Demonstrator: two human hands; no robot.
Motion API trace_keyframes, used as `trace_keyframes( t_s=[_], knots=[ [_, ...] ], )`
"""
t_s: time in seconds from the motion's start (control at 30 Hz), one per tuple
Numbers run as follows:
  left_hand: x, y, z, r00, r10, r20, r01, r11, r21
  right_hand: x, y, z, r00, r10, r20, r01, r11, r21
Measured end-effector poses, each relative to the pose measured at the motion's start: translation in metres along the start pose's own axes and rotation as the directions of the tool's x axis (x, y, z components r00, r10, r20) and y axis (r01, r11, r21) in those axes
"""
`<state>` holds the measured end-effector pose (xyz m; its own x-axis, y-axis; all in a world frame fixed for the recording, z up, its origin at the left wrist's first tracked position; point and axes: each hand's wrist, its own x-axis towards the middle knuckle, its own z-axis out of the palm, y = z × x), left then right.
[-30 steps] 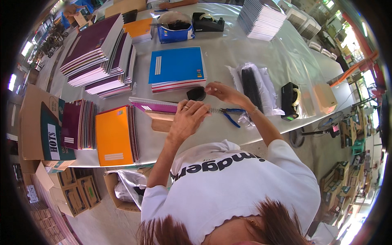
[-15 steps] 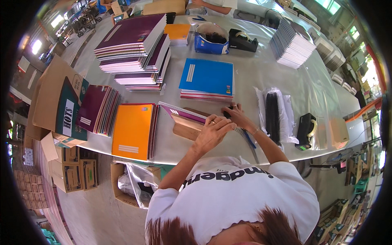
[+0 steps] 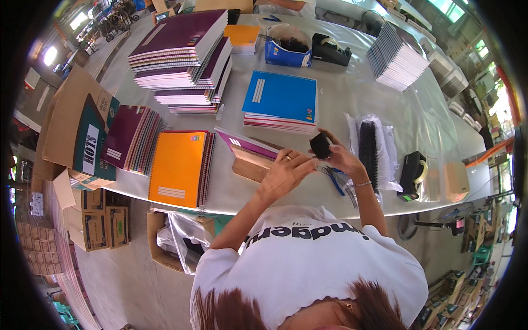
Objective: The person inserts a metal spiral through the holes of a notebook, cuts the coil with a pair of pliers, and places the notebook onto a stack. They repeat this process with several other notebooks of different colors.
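Observation:
A purple-covered notebook (image 3: 250, 144) leans upright against a wooden stand (image 3: 254, 170) at the table's near side. My left hand (image 3: 287, 175) is closed over the notebook's right end, thumb and fingers pinched together. From beside those fingertips a thin spiral coil (image 3: 323, 170) runs to the right. Between the fingers of my right hand (image 3: 345, 160) is a small black block (image 3: 319, 146), raised off the table; its exact kind does not show. Under the right wrist lie blue-handled pliers (image 3: 336, 182), partly covered by the hand.
Blue notebooks (image 3: 280, 98) are stacked ahead, with purple notebook piles (image 3: 179, 41) farther left. Orange notebooks (image 3: 179, 170) lie near a cardboard box (image 3: 63, 129). To the right are black coils in plastic (image 3: 369, 151) and a tape dispenser (image 3: 412, 175). Another person's arm (image 3: 289, 4) shows at the far edge.
My right hand has lifted the black block off the table and turned it upward. The left hand stays at the notebook's end. More of the pliers now shows.

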<state>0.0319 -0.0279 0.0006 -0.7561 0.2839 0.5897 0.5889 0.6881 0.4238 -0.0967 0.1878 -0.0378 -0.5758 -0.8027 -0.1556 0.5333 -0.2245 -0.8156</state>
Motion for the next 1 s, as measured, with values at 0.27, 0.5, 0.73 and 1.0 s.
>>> trace_keyframes(
  t_s=[0.27, 0.5, 0.73, 1.0],
  knots=[
    [0.011, 0.000, 0.000, 0.997, -0.012, 0.080, 0.004, 0.996, 0.092, -0.017, -0.016, 0.023, 0.970, -0.120, 0.213, 0.132, 0.990, -0.042],
    [-0.001, 0.027, -0.001, 0.888, -0.314, -0.336, 0.401, 0.887, 0.230, -0.017, -0.039, 0.048, 0.967, -0.118, 0.227, 0.166, 0.965, -0.205],
    [-0.010, 0.012, 0.006, 0.886, -0.355, -0.299, 0.402, 0.908, 0.116, -0.037, -0.082, 0.091, 0.949, 0.010, 0.316, 0.201, 0.752, -0.627],
    [-0.005, 0.003, 0.000, 0.907, -0.350, -0.232, 0.363, 0.932, 0.012, -0.026, -0.079, 0.100, 0.982, 0.096, 0.161, 0.017, 0.808, -0.589]
  ],
)
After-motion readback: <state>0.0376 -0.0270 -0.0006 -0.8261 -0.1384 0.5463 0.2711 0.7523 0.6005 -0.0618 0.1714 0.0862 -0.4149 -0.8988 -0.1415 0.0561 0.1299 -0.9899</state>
